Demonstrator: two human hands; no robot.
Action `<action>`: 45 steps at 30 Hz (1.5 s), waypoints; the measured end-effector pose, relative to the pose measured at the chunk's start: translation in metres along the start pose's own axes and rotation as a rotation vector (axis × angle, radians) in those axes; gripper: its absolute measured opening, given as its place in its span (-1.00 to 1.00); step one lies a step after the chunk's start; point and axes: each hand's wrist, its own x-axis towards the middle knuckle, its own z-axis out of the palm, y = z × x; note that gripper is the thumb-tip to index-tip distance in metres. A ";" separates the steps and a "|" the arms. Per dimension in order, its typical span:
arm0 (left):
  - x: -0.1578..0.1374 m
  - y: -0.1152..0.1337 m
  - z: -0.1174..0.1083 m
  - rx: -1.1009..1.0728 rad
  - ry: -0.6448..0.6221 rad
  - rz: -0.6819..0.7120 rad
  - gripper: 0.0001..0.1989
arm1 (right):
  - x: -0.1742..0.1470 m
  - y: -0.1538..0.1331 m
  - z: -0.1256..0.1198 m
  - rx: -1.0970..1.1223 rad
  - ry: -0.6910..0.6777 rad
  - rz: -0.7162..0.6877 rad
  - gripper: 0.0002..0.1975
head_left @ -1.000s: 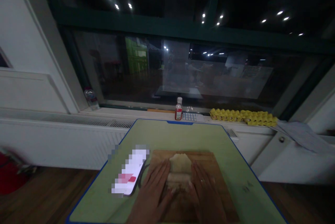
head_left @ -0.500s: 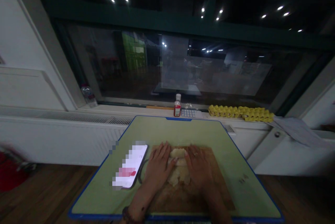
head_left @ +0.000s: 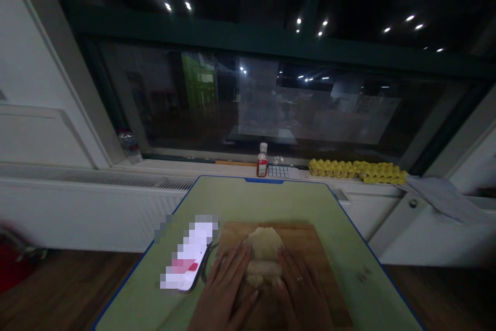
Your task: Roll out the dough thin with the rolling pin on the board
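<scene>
Head cam: dough (head_left: 265, 240) approx. mid-board, lying flat under pin (head_left: 264, 269). Larger part on far side of pin, edge rounded & a bit uneven; small ragged lip on near side. Pin pale, runs crosswise betw. the hands; both ends hidden.

L hand (head_left: 225, 284): palm down over L end of pin, fingers extended fwd, slightly apart, laid out flat rather than curled. Thumb out to side, tip just nearer the wearer than pin. R hand (head_left: 304, 289): same pose at R end, fingers long & apart, ring (head_left: 299, 279) on one finger. Contact under palms hidden, so can't tell how hard either presses.

Board (head_left: 321, 269): wood, on green tabletop (head_left: 271, 199) w/ blue rim. Phone (head_left: 199, 240) L of board, screen lit, partly pixelated; dark cord (head_left: 206, 264) betw. phone & board.

Bkgd: sill (head_left: 232, 169) beyond table. On it, L to R: clear bottle (head_left: 130, 146), tilted in view; small btl (head_left: 262, 163), white cap, red contents, upright; checked card (head_left: 278, 171) just beside; yellow egg tray (head_left: 356, 170). Window (head_left: 248, 109) behind, dark, w/ reflected lights.
</scene>
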 end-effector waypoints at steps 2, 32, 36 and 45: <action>0.016 -0.003 0.002 0.007 -0.007 -0.045 -0.32 | 0.013 0.002 0.002 0.024 -0.050 0.047 -0.47; 0.030 0.010 -0.010 -0.194 0.068 -0.008 -0.58 | 0.019 -0.001 -0.004 -0.055 -0.127 0.336 -0.74; 0.031 0.010 0.000 -0.139 -0.009 -0.025 -0.55 | 0.021 -0.003 -0.007 -0.075 -0.182 0.363 -0.72; 0.034 0.013 -0.003 -0.160 -0.050 0.007 -0.61 | 0.030 -0.009 -0.020 -0.102 -0.258 0.401 -0.74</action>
